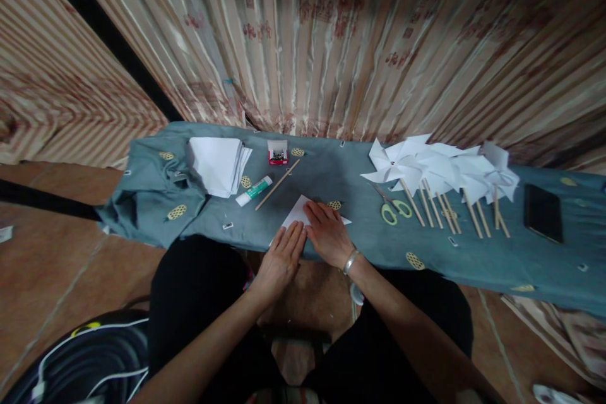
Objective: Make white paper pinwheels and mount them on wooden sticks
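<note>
A sheet of white paper (294, 212), folded into a triangle, lies near the front edge of the cloth-covered table. My left hand (284, 254) rests flat on its lower left part, fingers stretched out. On its right part lies my right hand (327, 232), also flat, with a silver bangle at the wrist. Both hands cover much of the paper, so its lower edge is partly hidden. Just beyond are a thin wooden stick (277, 185) and a glue stick (254, 190). Scissors (396, 209) with green handles lie to the right of my right hand.
A stack of white paper (215, 165) sits at the left, beside an open red box (278, 153) of small metal pieces. Several white paper pinwheels (426, 164) on sticks lie at the right, then a black phone (543, 213). A curtain (303, 44) hangs behind the table (492, 265).
</note>
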The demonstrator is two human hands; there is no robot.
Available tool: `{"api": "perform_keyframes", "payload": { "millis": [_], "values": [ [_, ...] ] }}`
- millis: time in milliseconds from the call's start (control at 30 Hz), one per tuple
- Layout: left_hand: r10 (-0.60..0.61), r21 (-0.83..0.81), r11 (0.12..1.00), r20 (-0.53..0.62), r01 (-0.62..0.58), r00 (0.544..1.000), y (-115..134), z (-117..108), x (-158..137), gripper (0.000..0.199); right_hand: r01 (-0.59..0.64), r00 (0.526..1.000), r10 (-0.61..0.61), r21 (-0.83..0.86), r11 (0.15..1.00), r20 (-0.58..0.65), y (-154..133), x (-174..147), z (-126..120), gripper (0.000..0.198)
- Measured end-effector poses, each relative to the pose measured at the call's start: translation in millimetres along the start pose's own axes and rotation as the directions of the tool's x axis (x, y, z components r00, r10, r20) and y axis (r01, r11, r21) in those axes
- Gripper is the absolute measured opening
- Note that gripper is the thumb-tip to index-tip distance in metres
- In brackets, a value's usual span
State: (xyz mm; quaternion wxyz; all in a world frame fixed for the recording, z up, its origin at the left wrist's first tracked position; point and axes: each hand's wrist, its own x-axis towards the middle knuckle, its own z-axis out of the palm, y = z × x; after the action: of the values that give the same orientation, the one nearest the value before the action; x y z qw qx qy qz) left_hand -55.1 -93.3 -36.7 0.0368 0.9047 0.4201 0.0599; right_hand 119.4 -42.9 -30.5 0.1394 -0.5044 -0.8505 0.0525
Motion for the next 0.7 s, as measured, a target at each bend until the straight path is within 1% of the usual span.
{"api": "perform_keyframes", "payload": {
  "millis": [200,467,700],
  "values": [
    [0.02,-0.021,1.0,-0.031,-0.021,0.999,-10.6,-1.9,-13.2,0.058,-0.034,0.999,0.034,-0.011,0.999,0.008,2.9,-6.0,-1.4,0.044],
    [-0.001,0.072,0.997,-0.063,0.005,0.998,-24.0,1.6,-37.7,0.061,-0.173,0.984,0.17,-0.068,0.983,-0.049,28.6,-21.8,-5.7,0.044],
    [0.0,0.118,0.993,-0.072,0.008,0.997,-36.1,-2.6,-53.8,0.069,-0.244,0.969,0.239,-0.073,0.967,-0.064,46.3,-31.6,-8.9,0.044]
  ]
}}
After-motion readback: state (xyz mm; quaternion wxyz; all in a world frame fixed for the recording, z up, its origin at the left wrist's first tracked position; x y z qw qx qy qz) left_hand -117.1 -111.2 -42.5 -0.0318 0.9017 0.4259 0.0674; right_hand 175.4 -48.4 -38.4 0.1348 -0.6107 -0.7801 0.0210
